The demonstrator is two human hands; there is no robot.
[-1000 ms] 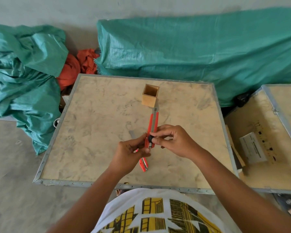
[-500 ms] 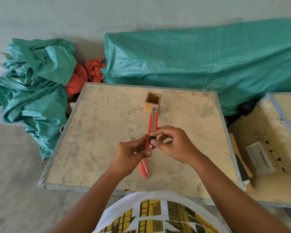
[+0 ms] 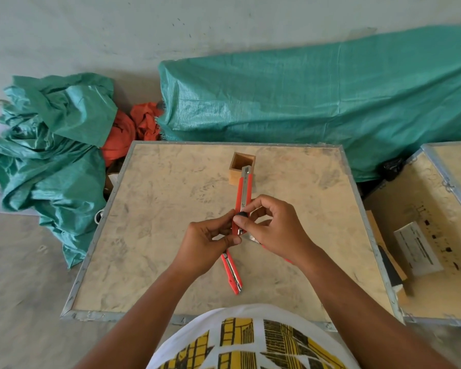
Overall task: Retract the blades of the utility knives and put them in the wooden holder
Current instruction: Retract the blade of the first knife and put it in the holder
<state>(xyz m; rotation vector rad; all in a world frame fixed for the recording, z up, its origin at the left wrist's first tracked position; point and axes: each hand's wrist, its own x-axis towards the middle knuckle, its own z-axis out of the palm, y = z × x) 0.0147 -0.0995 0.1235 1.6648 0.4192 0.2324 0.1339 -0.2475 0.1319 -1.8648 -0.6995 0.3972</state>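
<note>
Both hands hold a red utility knife (image 3: 244,189) above the table (image 3: 171,235), its metal tip pointing away toward the square wooden holder (image 3: 234,177). My right hand (image 3: 274,230) pinches the black slider knob at mid-body. My left hand (image 3: 208,243) grips the knife's near end. A second red knife (image 3: 232,274) lies on the table below my left hand. A bare blade tip (image 3: 252,238) and a sliver of red show under my right hand, the rest hidden. The holder looks empty.
The table is a wooden crate top with a metal rim. Another crate (image 3: 437,209) stands to the right, holding a white box (image 3: 417,251). Green tarps (image 3: 304,102) lie behind and to the left, with orange cloth (image 3: 133,129) between them.
The view has tilted so everything sits lower and further right. Both hands keep the same grip on the knife, and its tip now overlaps the holder's front wall.
</note>
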